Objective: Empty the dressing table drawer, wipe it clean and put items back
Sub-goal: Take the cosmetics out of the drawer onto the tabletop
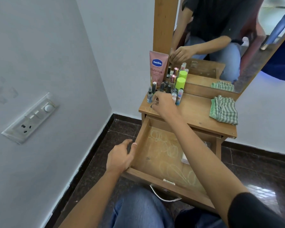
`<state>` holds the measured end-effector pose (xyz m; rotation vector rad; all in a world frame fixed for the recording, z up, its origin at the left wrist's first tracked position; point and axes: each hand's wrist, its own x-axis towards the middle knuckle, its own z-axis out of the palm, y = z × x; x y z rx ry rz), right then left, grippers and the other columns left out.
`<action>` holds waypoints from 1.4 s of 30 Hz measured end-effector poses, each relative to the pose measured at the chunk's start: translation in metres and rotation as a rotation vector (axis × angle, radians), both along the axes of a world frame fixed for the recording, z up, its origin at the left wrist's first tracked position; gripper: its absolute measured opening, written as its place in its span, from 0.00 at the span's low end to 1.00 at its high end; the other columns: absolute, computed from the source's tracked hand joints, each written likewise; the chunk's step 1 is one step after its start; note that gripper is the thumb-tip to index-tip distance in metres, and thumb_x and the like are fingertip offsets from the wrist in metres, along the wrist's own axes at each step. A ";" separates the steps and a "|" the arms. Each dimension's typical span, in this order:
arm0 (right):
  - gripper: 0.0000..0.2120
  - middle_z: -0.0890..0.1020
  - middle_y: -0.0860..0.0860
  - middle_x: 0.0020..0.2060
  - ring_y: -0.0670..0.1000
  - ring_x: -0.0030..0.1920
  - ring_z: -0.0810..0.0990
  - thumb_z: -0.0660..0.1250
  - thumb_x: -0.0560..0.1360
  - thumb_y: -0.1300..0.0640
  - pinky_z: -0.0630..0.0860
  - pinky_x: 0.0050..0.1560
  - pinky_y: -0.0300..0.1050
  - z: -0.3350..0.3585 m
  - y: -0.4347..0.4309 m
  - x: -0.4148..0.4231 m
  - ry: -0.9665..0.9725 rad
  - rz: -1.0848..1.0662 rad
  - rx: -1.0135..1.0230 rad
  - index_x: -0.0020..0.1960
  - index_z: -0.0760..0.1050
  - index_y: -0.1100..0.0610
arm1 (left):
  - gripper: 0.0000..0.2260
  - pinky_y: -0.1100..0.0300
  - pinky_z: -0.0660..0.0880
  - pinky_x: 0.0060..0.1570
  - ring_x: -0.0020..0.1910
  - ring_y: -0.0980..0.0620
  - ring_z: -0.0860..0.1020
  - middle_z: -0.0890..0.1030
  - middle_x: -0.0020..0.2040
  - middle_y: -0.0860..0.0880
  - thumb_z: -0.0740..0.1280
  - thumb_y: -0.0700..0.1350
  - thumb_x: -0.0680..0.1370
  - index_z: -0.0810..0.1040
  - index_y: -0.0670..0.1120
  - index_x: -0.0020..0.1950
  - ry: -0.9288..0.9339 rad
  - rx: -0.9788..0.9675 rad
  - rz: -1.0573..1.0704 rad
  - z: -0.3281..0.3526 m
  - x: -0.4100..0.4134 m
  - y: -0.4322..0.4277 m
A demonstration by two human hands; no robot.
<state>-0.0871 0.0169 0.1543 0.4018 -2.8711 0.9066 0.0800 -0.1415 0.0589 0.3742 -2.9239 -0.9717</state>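
Drawer (161,153) is pulled right out under the dressing table top (196,111), toward the person's knees. It's a shallow wood box w/ a pale scuffed bottom covered in whitish looping rings, a curved metal handle (164,197) on the front. One small white item (185,159) lies by the right wall, partly hidden under the forearm.

Left hand (120,157) grips the drawer's left wall near the front corner: thumb hooked over the rim, fingers close together along the outside, wrist straight.

Right hand (164,104) reaches across the drawer, arm nearly straight, palm down at the top's back-left corner. Fingers curl down, tips bunched at a small dark thing by the bottles (164,89); can't tell if it's pinched.

The bottles are small, upright, tightly packed, mostly dark caps, glass & plastic. Among them stands a bottle w/ a lime-green cap (180,83). Behind is a pink Vaseline tube (157,68), standing against the wood mirror frame. A green-and-white striped cloth (224,110), crumpled, sits on the top's right side, well apart from the bottles.
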 end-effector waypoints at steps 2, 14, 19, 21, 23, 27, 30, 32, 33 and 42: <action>0.09 0.79 0.54 0.46 0.56 0.49 0.78 0.65 0.72 0.66 0.77 0.51 0.57 0.001 -0.007 -0.013 0.005 -0.019 0.108 0.49 0.75 0.55 | 0.23 0.52 0.79 0.50 0.44 0.53 0.81 0.83 0.42 0.53 0.55 0.63 0.80 0.73 0.54 0.69 -0.001 0.001 0.001 0.000 0.000 0.000; 0.11 0.79 0.58 0.50 0.60 0.50 0.79 0.67 0.73 0.66 0.79 0.47 0.53 -0.001 -0.010 -0.028 -0.035 -0.050 0.191 0.55 0.74 0.60 | 0.22 0.54 0.77 0.47 0.43 0.51 0.81 0.83 0.43 0.50 0.55 0.61 0.80 0.74 0.53 0.69 0.017 -0.014 0.006 0.000 -0.001 0.001; 0.09 0.79 0.58 0.49 0.59 0.49 0.79 0.64 0.75 0.65 0.76 0.45 0.49 0.000 -0.010 -0.026 -0.018 -0.070 0.198 0.55 0.74 0.60 | 0.22 0.54 0.78 0.49 0.45 0.51 0.81 0.84 0.46 0.51 0.55 0.62 0.80 0.74 0.53 0.69 0.023 -0.013 0.005 0.000 -0.001 0.001; 0.09 0.80 0.58 0.49 0.59 0.48 0.80 0.64 0.76 0.65 0.78 0.45 0.50 0.001 -0.010 -0.026 -0.001 -0.075 0.201 0.55 0.74 0.60 | 0.22 0.54 0.77 0.50 0.47 0.52 0.81 0.84 0.49 0.51 0.55 0.61 0.80 0.73 0.53 0.70 0.022 -0.013 0.001 0.001 -0.001 0.001; 0.09 0.80 0.58 0.49 0.59 0.49 0.80 0.64 0.76 0.66 0.79 0.46 0.51 0.002 -0.011 -0.024 0.004 -0.068 0.213 0.55 0.74 0.60 | 0.22 0.55 0.76 0.50 0.48 0.53 0.81 0.84 0.50 0.52 0.55 0.61 0.81 0.73 0.53 0.70 0.022 -0.016 -0.001 0.002 -0.001 0.002; 0.14 0.78 0.58 0.54 0.56 0.52 0.78 0.67 0.74 0.65 0.76 0.48 0.46 0.018 -0.006 -0.008 0.083 -0.054 0.183 0.59 0.73 0.61 | 0.22 0.55 0.76 0.49 0.45 0.54 0.80 0.84 0.48 0.53 0.55 0.61 0.81 0.73 0.53 0.70 0.018 -0.018 0.004 0.004 0.000 0.002; 0.12 0.78 0.50 0.51 0.47 0.50 0.77 0.69 0.74 0.62 0.72 0.47 0.36 0.027 0.004 0.033 0.090 -0.056 -0.109 0.57 0.75 0.57 | 0.22 0.54 0.78 0.48 0.42 0.55 0.80 0.82 0.41 0.54 0.55 0.62 0.80 0.74 0.53 0.69 0.008 -0.009 0.010 0.004 -0.001 0.002; 0.11 0.79 0.46 0.48 0.43 0.47 0.77 0.70 0.73 0.58 0.74 0.48 0.34 0.018 0.012 0.072 -0.104 -0.064 -0.393 0.55 0.75 0.54 | 0.22 0.53 0.78 0.47 0.40 0.54 0.80 0.81 0.37 0.54 0.55 0.62 0.80 0.74 0.53 0.69 0.002 -0.006 0.006 0.003 -0.001 0.002; 0.11 0.79 0.45 0.47 0.42 0.47 0.78 0.71 0.73 0.56 0.76 0.49 0.36 0.007 0.016 0.089 -0.238 -0.099 -0.507 0.55 0.75 0.53 | 0.22 0.53 0.78 0.46 0.40 0.53 0.80 0.80 0.36 0.54 0.55 0.62 0.80 0.74 0.53 0.68 0.001 -0.006 0.007 0.003 -0.001 0.002; 0.05 0.77 0.55 0.46 0.47 0.38 0.74 0.64 0.76 0.69 0.74 0.41 0.40 -0.066 0.079 0.161 -0.757 -0.939 -1.526 0.48 0.72 0.61 | 0.22 0.53 0.78 0.44 0.37 0.54 0.78 0.78 0.32 0.53 0.55 0.61 0.80 0.75 0.52 0.67 0.000 -0.017 0.003 0.002 -0.001 0.001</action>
